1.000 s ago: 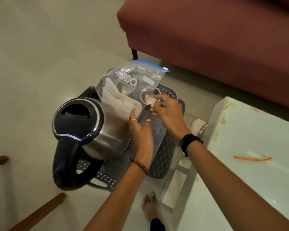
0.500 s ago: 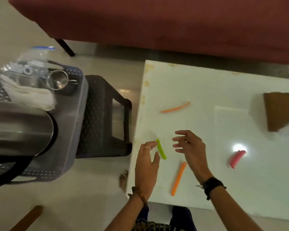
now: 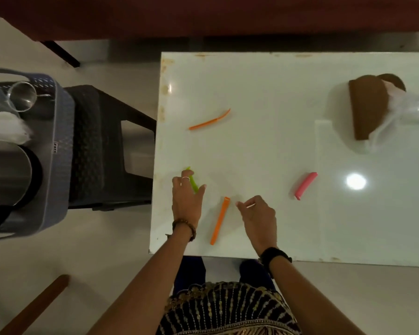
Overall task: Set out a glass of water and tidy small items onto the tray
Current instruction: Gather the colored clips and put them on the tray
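White table (image 3: pixel 264 97) carries four clips not yet tidied, the left hand (image 3: pixel 188 201) closing on the green clip (image 3: pixel 193 183), the right hand (image 3: pixel 258 215) loosely open beside an orange clip (image 3: pixel 219 221), the tray (image 3: pixel 61 151) waiting left.

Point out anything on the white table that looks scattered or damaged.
Four clip sticks lie scattered at different angles: thin orange, green under the left hand, orange, pink. The table's left edge shows brownish stains.

White glossy surface (image 3: pixel 264 93), bearing two orange clips (image 3: pixel 209 121) (image 3: pixel 219 220), green clip (image 3: pixel 193 183), pink clip (image 3: pixel 305 185), brown holder (image 3: pixel 368 110)
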Demonstrator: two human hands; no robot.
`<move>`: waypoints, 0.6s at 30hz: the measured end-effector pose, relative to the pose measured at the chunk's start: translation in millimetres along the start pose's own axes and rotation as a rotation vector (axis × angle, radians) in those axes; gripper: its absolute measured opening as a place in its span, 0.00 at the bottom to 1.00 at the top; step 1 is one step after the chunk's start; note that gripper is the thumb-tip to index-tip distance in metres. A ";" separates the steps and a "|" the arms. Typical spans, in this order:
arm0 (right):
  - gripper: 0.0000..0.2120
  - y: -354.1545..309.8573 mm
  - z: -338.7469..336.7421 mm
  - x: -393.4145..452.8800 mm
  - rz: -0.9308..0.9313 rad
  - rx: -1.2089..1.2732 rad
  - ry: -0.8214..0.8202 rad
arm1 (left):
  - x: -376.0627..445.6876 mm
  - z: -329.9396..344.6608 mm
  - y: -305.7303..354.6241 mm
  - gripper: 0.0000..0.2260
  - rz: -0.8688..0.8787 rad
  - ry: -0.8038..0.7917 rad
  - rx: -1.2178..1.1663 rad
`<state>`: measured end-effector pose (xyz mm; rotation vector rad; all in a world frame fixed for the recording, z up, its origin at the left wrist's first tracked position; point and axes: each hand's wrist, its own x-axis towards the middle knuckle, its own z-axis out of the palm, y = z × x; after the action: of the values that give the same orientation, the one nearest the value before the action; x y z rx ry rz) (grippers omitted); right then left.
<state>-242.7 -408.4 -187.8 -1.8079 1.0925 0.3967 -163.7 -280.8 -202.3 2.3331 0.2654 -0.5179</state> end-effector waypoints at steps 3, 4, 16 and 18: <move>0.10 5.8 -13.1 10.3 -0.011 0.045 0.228 | -3.1 9.6 1.7 0.15 0.033 0.004 0.037; 0.11 9.2 -20.0 15.8 0.008 0.080 0.306 | -3.9 13.4 3.4 0.15 0.044 0.002 0.035; 0.11 29.3 -62.4 47.7 0.111 0.055 0.353 | -9.3 35.2 22.7 0.17 0.089 -0.112 -0.070; 0.12 14.3 -52.5 33.8 0.048 0.087 0.304 | -14.6 27.3 28.7 0.16 0.071 -0.098 -0.193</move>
<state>-245.5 -472.2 -192.3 -1.8052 1.3421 0.0998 -175.2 -321.0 -196.5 2.1155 0.1776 -0.5457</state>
